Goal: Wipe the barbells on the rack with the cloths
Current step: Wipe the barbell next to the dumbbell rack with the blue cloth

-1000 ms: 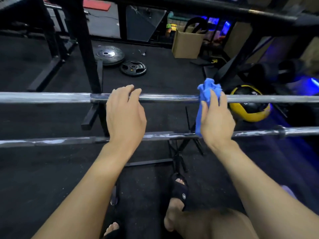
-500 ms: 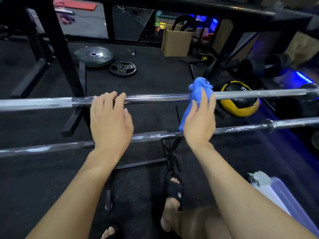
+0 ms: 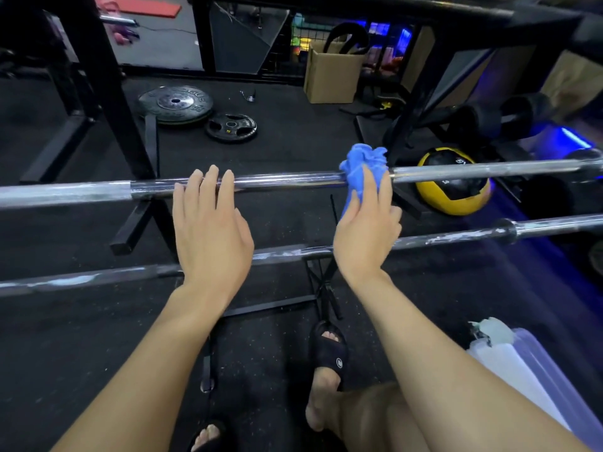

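Two steel barbells lie across the black rack in front of me. On the upper barbell (image 3: 293, 181) my left hand (image 3: 212, 230) rests, fingers laid fairly straight over the top of the bar. To its right, my right hand (image 3: 365, 230) holds a bunched blue cloth (image 3: 363, 161) wrapped over the same bar, with a tail of cloth hanging under the palm. The lower barbell (image 3: 456, 238) runs beneath both wrists and shows white chalky patches; neither hand touches it.
A black rack upright (image 3: 107, 93) stands behind the bars at the left. On the floor beyond lie two weight plates (image 3: 174, 102), a yellow medicine ball (image 3: 453, 197) and a cardboard box (image 3: 329, 76). A pale container (image 3: 522, 363) sits by my right leg.
My right hand has slid the blue cloth slightly left along the upper barbell. My left hand has stayed on the bar. My view has shifted a little to the right.
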